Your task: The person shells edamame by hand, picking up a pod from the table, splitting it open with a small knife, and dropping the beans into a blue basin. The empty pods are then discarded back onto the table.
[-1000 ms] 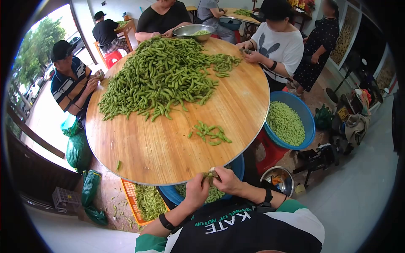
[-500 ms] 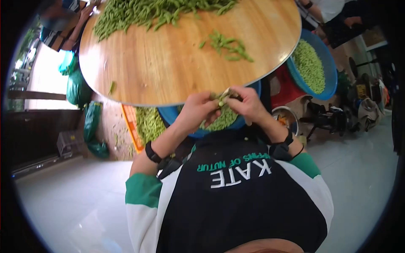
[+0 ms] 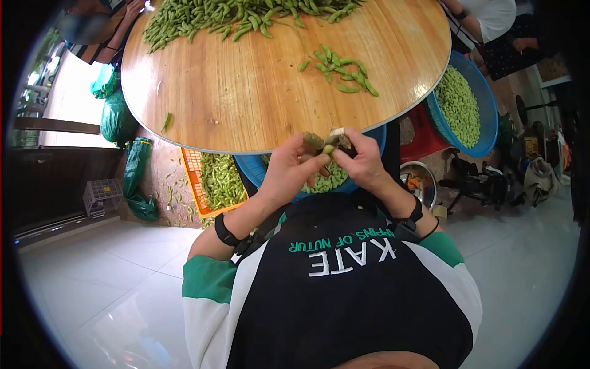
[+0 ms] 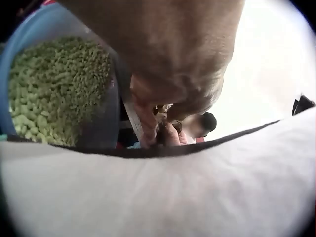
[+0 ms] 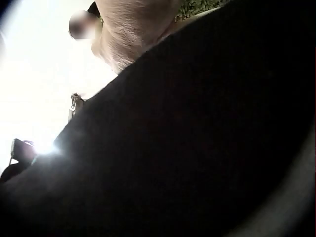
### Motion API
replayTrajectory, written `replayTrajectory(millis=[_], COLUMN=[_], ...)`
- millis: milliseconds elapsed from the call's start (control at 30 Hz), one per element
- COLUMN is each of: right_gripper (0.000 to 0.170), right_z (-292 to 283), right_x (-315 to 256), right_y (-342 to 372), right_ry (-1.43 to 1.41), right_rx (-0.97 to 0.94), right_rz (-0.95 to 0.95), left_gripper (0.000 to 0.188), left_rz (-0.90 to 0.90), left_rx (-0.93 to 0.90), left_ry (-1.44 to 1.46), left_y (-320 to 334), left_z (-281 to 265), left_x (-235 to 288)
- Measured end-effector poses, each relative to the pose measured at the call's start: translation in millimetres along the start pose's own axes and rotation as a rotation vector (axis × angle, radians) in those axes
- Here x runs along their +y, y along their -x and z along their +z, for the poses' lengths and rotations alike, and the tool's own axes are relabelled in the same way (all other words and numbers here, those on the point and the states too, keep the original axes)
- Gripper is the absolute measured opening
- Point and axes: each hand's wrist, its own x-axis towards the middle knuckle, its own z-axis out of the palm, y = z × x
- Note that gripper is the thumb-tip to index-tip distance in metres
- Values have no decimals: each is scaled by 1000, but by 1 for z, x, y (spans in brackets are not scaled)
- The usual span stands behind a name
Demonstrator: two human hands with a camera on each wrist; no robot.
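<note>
Just off the near edge of the round wooden table (image 3: 246, 117), both hands meet over a blue tub of shelled beans (image 3: 326, 178). My left hand (image 3: 292, 166) pinches a green pod (image 3: 329, 149) between thumb and fingers. From the other side my right hand (image 3: 365, 161) grips the same pod, and something pale covers a fingertip near it. In the left wrist view, the left hand (image 4: 173, 89) hides most of what it holds. The right wrist view shows the back of the right hand (image 5: 133, 29); its fingers are hidden.
A pile of pods (image 3: 227, 15) lies at the table's far side, a few loose pods (image 3: 347, 88) nearer. An orange crate (image 3: 195, 178) stands lower left; another blue tub (image 3: 488, 111) and a metal bowl (image 3: 424, 172) stand right. People sit around the table.
The head view has tilted down, so the table and pile sit higher in the picture. Both hands stay together at the table's edge, their fingers slightly shifted around the pod.
</note>
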Motion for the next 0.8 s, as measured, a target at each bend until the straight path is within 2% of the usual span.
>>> replayTrajectory(millis=[33,100,133,167,233,300,333,367,400,500,533,667,700,767,800], right_gripper=[15,17,19,19,19,17,18,19,21,22,19,19,19,23,23], right_z=[5,13,13,11,3,-13,-21,-27,-29,-26,-28,-28,-30,-35,-38], right_x=[-4,-11,-13,-14,-14,-20,-20,-19,-15,-8,-13,2,2,0,-1], right_y=[1,2,1,0,-2,-7,-8,-9,-9,-10,-11,0,2,6,8], right_ry=[-1,-90,-120,-120,-132,-231,-411,-591,-618,-618,-541,-609,-603,-583,-580], right_rx=[2,12,-71,-65,-102,-109,-82,-59,-67,-36,-47,3,9,96,96], right_rz=[-12,109,171,160,128,177,251,325,289,273,273,295,296,283,287], left_gripper=[12,15,16,16,14,18,18,18,19,15,13,17,17,20,20], left_rz=[3,18,187,357,415,76,80,179,278,485,538,782,786,558,557], left_rx=[15,28,61,96,118,23,21,-29,-79,31,69,64,59,-1,-2], left_ry=[-43,-98,-401,-701,-1210,-1537,-1544,-1591,-1635,-1257,-1116,-1011,-1004,-1320,-1315], left_y=[1,6,12,19,39,57,54,49,42,-25,-52,-155,-172,-194,-194], left_z=[-1,-5,-16,-27,-64,-92,-95,-97,-98,-64,-47,2,6,13,13], left_x=[-2,1,6,13,34,54,59,63,67,74,75,59,54,46,48])
